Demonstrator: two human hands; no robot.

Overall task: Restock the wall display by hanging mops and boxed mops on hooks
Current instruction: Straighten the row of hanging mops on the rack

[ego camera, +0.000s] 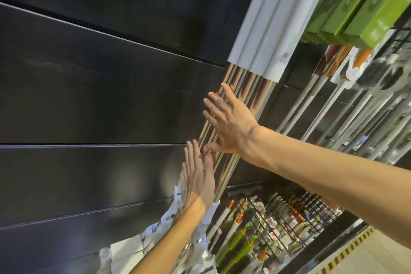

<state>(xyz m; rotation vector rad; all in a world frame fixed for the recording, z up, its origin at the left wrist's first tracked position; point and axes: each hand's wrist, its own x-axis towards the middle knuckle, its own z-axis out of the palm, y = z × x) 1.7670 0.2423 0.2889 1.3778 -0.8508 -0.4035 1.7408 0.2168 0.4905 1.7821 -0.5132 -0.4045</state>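
**Both hands flat on a hung bundle of mops, more stock to the right**

The left half of the frame is taken up by the dark slatted wall panel (89,87), bare of goods where it shows.

At lower centre the left hand (196,176) reaches up with its fingers straight and together, laid flat against the left side of the chrome mop handles (238,118). It clamps on nothing. Below its wrist hang white plastic mop heads (171,213), partly hidden by the forearm.

Just above it, at centre, the right hand (226,122) is spread wide with the palm pressed on the same chrome handles, fingers apart and uncurled. The two hands nearly meet, the right thumb close to the left fingertips.

The handles run diagonally to the upper centre, where their white grips (273,24) sit side by side. The hook that carries them is out of view.

In the upper right are green boxes (360,4), presumably the boxed mops, hanging in a row. Below them more mops (347,104) slant along the wall, and a wire rack of small goods (280,224) fills the lower right.

As a judgement, this bundle is already hung and is only being steadied or squared up. The boxes also look in place. How much stock is left cannot be told.
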